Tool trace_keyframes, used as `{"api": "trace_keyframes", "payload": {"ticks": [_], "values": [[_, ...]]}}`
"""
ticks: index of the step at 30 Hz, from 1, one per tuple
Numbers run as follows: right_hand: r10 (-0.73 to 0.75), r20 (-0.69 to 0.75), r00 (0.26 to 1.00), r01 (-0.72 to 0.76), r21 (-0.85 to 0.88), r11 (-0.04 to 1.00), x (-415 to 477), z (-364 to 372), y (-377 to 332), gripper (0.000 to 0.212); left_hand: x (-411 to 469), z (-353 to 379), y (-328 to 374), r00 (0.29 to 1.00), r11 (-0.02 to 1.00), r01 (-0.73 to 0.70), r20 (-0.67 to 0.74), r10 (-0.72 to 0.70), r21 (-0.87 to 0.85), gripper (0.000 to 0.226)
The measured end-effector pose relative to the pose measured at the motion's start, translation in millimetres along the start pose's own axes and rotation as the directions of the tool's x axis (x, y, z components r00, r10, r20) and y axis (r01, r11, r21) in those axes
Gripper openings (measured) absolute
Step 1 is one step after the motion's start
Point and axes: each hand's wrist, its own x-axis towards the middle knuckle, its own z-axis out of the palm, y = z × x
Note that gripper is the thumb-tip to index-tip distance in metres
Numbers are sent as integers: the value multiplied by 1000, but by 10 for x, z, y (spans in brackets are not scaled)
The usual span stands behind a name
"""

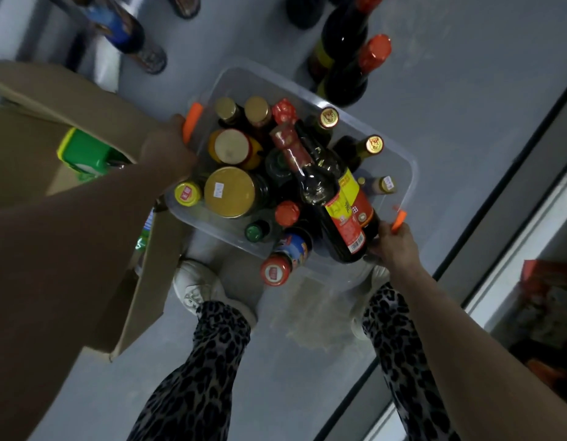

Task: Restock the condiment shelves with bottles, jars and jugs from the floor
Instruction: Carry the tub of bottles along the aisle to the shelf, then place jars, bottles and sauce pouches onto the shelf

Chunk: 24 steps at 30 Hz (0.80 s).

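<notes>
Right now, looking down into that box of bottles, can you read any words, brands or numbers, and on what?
Nothing reads clearly in the clear bin.
Label on the large dark bottle: characters and a barcode, too blurred.
Red sticker on the yellow cap: blurred.
White sticker on the gold jar lid: too small.

Both arms extend downward. Left hand grips the bin at ten o'clock; right hand at four o'clock.

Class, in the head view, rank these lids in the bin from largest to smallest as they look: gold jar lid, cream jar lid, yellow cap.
Largest: gold jar lid
cream jar lid
Smallest: yellow cap
</notes>
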Motion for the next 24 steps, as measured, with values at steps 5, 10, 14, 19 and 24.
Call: {"api": "trace_keyframes", "payload": {"ticks": [5,10,14,19,24], "values": [[-87,52,995,88,-28,996,-24,111,-104,13,-97,-157,-106,997,996,82,10,-82,33,36],[-120,75,990,122,-19,992,-32,160,-119,18,-197,-167,-242,991,990,136,1,-136,-29,35],[-75,68,995,67,110,992,-74,131,17,22,-168,-125,-184,992,992,128,-6,-128,17,34],[28,53,998,-38,201,979,-159,162,312,17,58,-109,62,998,998,-55,-16,55,28,27],[82,47,996,-91,246,965,-198,219,323,18,369,-137,363,988,982,-152,-22,155,112,23]]}}
